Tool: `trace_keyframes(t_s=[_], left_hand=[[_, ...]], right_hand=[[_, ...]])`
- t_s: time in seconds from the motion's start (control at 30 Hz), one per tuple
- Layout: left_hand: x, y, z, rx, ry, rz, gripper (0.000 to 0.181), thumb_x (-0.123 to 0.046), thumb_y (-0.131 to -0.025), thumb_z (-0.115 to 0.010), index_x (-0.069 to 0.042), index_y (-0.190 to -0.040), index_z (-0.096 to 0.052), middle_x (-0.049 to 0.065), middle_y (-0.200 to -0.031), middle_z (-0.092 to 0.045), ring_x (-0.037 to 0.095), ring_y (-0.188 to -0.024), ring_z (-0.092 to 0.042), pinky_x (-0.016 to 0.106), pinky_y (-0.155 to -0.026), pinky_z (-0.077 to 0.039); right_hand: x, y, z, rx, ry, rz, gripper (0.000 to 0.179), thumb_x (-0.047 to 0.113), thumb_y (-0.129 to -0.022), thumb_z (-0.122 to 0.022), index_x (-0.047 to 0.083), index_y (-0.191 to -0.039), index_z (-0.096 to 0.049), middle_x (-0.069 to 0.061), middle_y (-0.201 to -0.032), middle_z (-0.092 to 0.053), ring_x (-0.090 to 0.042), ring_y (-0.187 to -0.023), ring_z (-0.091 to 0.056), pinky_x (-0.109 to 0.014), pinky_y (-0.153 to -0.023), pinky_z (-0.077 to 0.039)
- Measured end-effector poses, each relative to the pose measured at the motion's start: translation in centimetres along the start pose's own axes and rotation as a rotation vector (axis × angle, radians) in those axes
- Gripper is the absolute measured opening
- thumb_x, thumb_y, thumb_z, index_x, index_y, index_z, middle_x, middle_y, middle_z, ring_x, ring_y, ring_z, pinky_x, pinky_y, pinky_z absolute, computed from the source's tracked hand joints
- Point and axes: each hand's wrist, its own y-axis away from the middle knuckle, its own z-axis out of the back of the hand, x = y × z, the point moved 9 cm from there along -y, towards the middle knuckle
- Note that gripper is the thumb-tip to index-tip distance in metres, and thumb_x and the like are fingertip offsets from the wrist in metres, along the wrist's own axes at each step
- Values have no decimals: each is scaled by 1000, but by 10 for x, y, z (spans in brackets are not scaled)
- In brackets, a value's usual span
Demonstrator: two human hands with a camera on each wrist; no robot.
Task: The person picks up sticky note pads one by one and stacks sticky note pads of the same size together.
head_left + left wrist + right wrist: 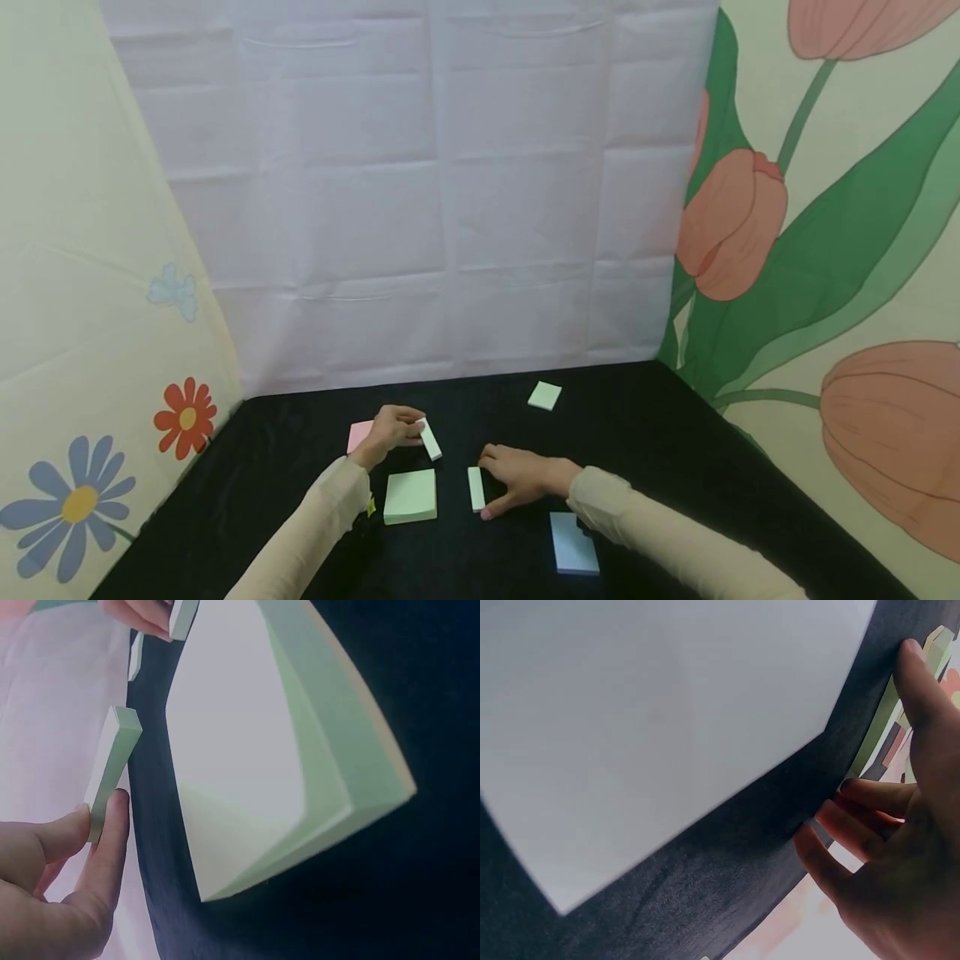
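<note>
My left hand (390,433) pinches a narrow pale-green sticky-note pad (429,439) near one end, between thumb and fingers. In the left wrist view this narrow pad (111,769) tilts up from the fingertips. My right hand (525,473) spans a second narrow pad (476,489) on the black cloth, thumb at the near end and fingers at the far end. The right wrist view shows this second pad (877,735) partly behind the hand. Between my forearms lies a thick square green sticky-note pad (410,496).
A pink pad (360,433) lies partly behind my left hand. The blue pad (573,546) is by my right forearm, which overlaps its corner. Farther back sits a small pale-green pad (544,395). Black cloth (465,558) covers the table, and a white sheet (450,208) hangs behind.
</note>
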Motion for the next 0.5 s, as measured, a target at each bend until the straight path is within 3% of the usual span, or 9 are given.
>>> trace_keyframes(t_s=[0.33, 0.5], left_hand=[[-7, 4, -19, 143, 32, -13, 30, 9, -94, -58, 23, -120, -56, 31, -111, -62, 31, -89, -69, 40, -74, -58], [-7, 4, -25, 171, 18, 6, 29, 8, -93, -60, 21, -120, -57, 29, -111, -62, 28, -87, -69, 39, -73, -58]], right_hand=[[-2, -1, 1, 12, -23, -24, 72, 54, -85, -73, 3, -133, -56, -4, -126, -50, -13, -111, -51, -31, -96, -45], [-2, -2, -1, 8, -14, -25, 72, 54, -84, -73, 4, -132, -56, -2, -124, -50, -12, -109, -51, -30, -95, -45]])
